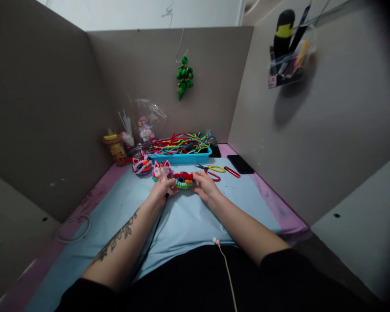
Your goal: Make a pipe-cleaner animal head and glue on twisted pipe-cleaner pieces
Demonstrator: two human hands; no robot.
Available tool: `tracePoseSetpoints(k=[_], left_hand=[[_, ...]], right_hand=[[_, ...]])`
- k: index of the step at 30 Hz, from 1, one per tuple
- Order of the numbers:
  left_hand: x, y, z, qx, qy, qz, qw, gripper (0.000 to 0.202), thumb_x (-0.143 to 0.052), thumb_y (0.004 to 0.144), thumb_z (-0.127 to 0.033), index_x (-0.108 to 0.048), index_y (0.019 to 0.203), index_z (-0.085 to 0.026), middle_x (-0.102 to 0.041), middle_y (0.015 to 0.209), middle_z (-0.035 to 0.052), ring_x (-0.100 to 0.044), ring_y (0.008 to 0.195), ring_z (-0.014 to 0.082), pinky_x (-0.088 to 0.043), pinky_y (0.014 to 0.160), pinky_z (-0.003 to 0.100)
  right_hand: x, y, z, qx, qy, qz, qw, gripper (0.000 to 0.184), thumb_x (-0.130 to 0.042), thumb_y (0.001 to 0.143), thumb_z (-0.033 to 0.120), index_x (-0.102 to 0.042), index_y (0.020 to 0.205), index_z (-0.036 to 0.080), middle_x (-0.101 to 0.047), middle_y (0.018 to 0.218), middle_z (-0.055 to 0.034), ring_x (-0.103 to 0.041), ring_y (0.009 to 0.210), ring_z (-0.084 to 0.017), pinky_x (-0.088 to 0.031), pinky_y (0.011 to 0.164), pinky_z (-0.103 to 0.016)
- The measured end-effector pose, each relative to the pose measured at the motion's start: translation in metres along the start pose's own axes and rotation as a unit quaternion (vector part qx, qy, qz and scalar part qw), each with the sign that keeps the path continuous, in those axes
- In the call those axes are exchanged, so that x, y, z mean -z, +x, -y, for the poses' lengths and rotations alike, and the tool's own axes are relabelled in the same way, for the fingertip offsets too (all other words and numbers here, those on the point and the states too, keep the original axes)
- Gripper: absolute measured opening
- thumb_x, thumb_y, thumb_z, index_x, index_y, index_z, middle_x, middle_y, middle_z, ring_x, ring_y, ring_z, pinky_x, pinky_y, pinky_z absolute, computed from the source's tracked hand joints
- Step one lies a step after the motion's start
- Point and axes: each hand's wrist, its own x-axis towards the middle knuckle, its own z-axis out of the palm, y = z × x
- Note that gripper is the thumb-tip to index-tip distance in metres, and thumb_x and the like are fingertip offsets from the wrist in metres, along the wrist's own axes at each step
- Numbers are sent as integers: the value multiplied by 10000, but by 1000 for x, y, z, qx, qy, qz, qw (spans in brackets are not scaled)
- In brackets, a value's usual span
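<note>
In my left hand (164, 190), which is closed, is a pale pink glue gun (162, 173) with a black cord trailing down towards me. Its fingertips also come up against the left side of a small colourful pipe-cleaner figure (183, 180) in red, blue, green and orange. My right hand (205, 186) pinches that figure from the right. Partly hidden behind the glue gun is a pink-eared pipe-cleaner figure (165, 164). Another eared figure (142, 165) lies further left on the blue cloth (195, 216).
A blue tray (185, 158) of pipe cleaners stands behind my hands. Yellow-handled pliers (216, 168), a red-handled tool (232, 172) and a black phone (240, 164) lie to the right. Cups with sticks (127, 138) stand back left. Grey panels (162, 82) enclose the desk.
</note>
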Motion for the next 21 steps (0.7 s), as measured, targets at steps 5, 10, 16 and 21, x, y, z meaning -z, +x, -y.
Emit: tracePoseSetpoints(k=[5,10,16,21], left_hand=[[-2,-1,-2,24,-28,-20,999,240,-740,622,-220,-605,788,-112,-604,574,16,-581,503,109,-510,497,214],[-4,-5,-12,43,-114,8,993,179,-648,706,-184,-628,874,-123,-657,691,41,-627,603,123,-549,585,233],[2,-7,-27,-13,-230,29,973,172,-539,777,-144,-614,931,-167,-685,840,42,-655,782,138,-562,730,262],[5,-10,-32,-53,-249,29,967,208,-510,804,-160,-605,990,-160,-688,928,62,-650,903,176,-564,766,283]], right_hand=[[0,-2,3,2,52,27,998,346,-740,579,332,-438,691,209,-597,668,11,-596,750,-178,-495,635,-331],[-4,-9,9,24,95,62,993,332,-741,578,292,-449,715,212,-634,1006,-30,-585,965,-205,-501,712,-355],[-12,-18,12,113,98,92,984,340,-750,573,336,-453,678,209,-611,1078,-32,-573,995,-202,-484,762,-344],[-13,-22,4,126,-29,128,983,297,-756,564,363,-527,663,200,-618,895,-18,-554,735,-129,-445,594,-232]])
